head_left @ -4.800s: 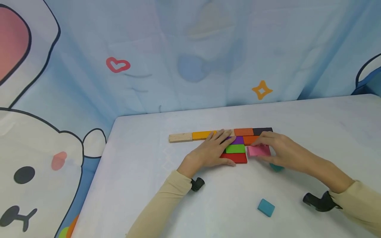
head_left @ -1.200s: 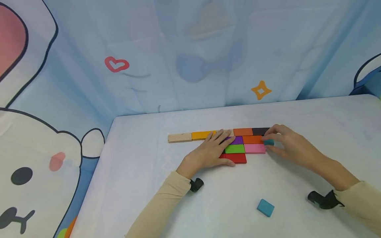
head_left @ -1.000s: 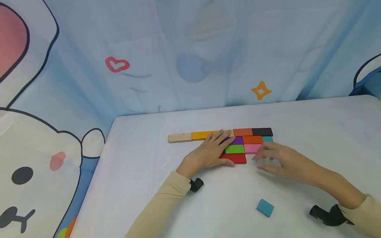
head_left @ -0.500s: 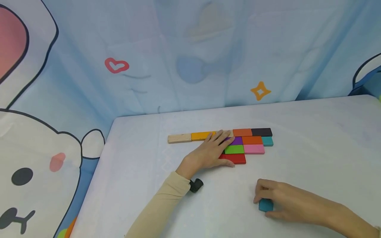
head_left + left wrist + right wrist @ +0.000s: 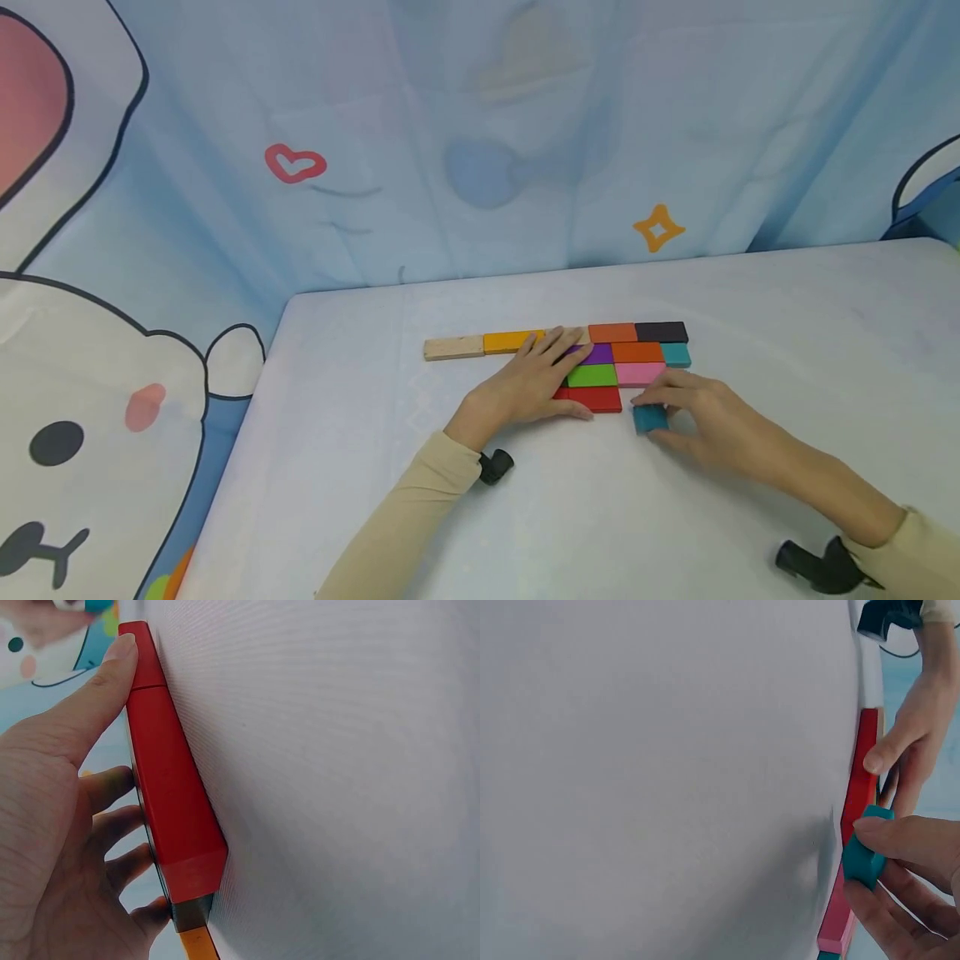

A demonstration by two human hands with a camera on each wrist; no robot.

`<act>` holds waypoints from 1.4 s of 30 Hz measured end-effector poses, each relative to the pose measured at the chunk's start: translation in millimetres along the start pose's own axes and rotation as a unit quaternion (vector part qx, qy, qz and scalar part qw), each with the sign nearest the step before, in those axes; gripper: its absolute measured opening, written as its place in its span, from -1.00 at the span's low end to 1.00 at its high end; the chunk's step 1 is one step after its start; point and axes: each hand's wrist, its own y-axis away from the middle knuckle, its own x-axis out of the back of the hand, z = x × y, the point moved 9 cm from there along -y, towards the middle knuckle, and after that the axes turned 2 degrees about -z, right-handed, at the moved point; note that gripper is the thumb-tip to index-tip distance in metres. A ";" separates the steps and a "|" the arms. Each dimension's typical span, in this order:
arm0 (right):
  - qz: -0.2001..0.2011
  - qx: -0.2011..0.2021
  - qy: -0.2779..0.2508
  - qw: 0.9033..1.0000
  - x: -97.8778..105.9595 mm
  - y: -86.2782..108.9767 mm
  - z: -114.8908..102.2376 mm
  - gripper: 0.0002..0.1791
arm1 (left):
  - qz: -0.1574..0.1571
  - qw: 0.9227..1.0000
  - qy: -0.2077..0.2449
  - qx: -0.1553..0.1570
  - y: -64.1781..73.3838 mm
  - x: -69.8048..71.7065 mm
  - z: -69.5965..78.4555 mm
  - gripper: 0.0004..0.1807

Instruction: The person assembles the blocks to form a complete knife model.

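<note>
My right hand [image 5: 720,423] pinches a small teal block [image 5: 648,418] between thumb and fingers, just off the right end of a red block [image 5: 595,400] and in front of a pink block [image 5: 636,374]. Seen from the right wrist, the held teal block [image 5: 864,855] is tilted. Spread over the left part of the flat rows of coloured blocks, my left hand [image 5: 528,385] covers some of them. Its thumb [image 5: 112,675] lies along the red blocks' [image 5: 169,780] front edge. A green block [image 5: 591,376], a purple block [image 5: 598,354] and an orange block [image 5: 637,353] show beside it.
The back row runs from a plain wooden block [image 5: 453,347] through a yellow block [image 5: 512,342] to a black block [image 5: 662,332]. Another teal block [image 5: 677,355] ends the second row. A white cloth covers the table [image 5: 360,467]; a blue printed curtain [image 5: 450,100] hangs behind.
My right hand has set down the pink block, then a teal block at the second row's end. It has picked up the other teal block and carried it back toward the rows. My left hand stays put.
</note>
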 end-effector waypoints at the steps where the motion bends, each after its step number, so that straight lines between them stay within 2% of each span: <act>1: 0.014 0.006 0.007 1.000 2.8 -3.1 0.2 -0.52 | 0.000 1.000 0.000 -0.001 -0.4 0.2 0.5 0.03; 7: 0.041 0.032 0.024 0.998 1.8 -13.7 3.2 -0.50 | -0.002 1.000 -0.003 -0.002 -2.3 -0.2 1.6 0.02; 14: 0.077 0.080 0.043 0.993 -1.5 -16.6 -2.7 -0.54 | -0.004 1.000 -0.004 0.002 -2.0 -0.8 0.4 0.03; 24: 0.102 0.105 0.076 0.986 -2.7 -16.8 -8.3 -0.57 | -0.003 1.000 -0.006 0.004 -1.6 -1.8 0.3 0.03; 30: 0.102 0.082 0.059 0.990 1.6 -14.7 -5.6 -0.59 | -0.004 1.000 -0.012 0.002 -4.6 -2.8 1.3 0.03; 35: 0.119 0.062 0.060 0.989 15.0 -10.6 0.9 -0.65 | -0.011 0.998 -0.059 0.017 -5.4 -2.8 7.1 0.00; 38: 0.124 0.041 0.063 0.989 23.2 -8.0 9.3 -0.65 | -0.012 0.997 -0.079 0.017 -1.7 1.0 17.5 -0.05; 40: 0.122 0.024 0.056 0.991 28.3 -6.0 16.8 -0.63 | 0.004 0.998 -0.068 0.000 4.8 8.4 25.8 -0.10; 42: 0.121 0.002 0.051 0.991 33.1 -3.3 26.9 -0.57 | 0.043 0.998 -0.036 -0.024 16.1 21.2 30.5 -0.17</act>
